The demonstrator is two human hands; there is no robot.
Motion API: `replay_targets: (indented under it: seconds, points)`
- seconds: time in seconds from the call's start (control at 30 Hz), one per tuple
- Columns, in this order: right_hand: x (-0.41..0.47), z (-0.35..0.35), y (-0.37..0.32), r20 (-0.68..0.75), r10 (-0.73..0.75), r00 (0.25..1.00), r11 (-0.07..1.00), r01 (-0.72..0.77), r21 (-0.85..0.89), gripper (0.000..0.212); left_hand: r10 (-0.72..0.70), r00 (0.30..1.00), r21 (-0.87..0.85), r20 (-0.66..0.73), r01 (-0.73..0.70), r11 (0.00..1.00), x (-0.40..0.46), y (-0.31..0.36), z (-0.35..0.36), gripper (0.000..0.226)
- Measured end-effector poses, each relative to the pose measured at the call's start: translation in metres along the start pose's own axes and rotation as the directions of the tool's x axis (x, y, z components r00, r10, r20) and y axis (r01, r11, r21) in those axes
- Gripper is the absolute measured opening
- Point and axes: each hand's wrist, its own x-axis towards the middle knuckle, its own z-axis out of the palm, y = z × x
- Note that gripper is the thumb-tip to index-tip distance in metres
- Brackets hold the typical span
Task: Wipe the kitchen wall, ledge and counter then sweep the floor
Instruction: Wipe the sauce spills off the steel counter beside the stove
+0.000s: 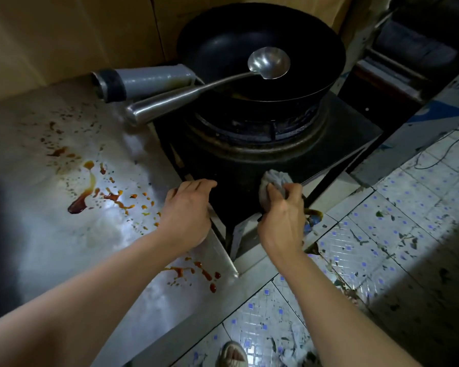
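**Kitchen station: hands, cloth, stove, stained table**

- Right hand: grip clamped on a crumpled grey cloth, fingers curled round it. The cloth bulges out above the knuckles and presses against the dark front top of the stove.
- Left hand: grip apart, holding nothing; fingers bent loosely, resting where the table edge meets the stove's side, just left of the cloth.
- Sauce stains: brown-orange splashes on the steel table, left of the left hand; a second patch lies below that hand's wrist, near the table corner.
- Wok: black, seated on the stove's burner ring, above both hands.
- Ladle: steel, bowl inside the wok, handle pointing out over the rim toward the table.
- Floor: patterned tile with scattered dark debris, right of and below the right hand.
- Wall: tan panel behind table and wok.
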Motion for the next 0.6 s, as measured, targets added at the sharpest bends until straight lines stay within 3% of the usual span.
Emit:
replay_targets:
  seconds: [0.2, 0.33, 0.47, 0.6]
  points:
    - [-0.041, 0.01, -0.029, 0.06, -0.078, 0.995, 0.992, 0.072, 0.105, 0.05, 0.022, 0.999, -0.009, -0.033, -0.022, 1.0, -0.022, -0.014, -0.008, 0.062]
    - [-0.049, 0.001, -0.038, 0.196, -0.16, 0.967, 0.984, 0.141, 0.109, 0.047, 0.016, 0.999, -0.022, -0.038, -0.017, 1.0, -0.034, -0.022, -0.011, 0.064]
    - [-0.032, -0.009, -0.053, 0.192, -0.176, 0.965, 0.984, 0.166, 0.068, 0.043, 0.012, 0.998, -0.037, -0.059, -0.015, 0.999, -0.037, -0.027, -0.015, 0.065]
    - [-0.001, 0.004, -0.071, 0.355, -0.226, 0.907, 0.957, 0.275, -0.093, 0.055, 0.01, 0.998, -0.022, -0.068, -0.011, 1.0, -0.038, -0.034, -0.016, 0.062]
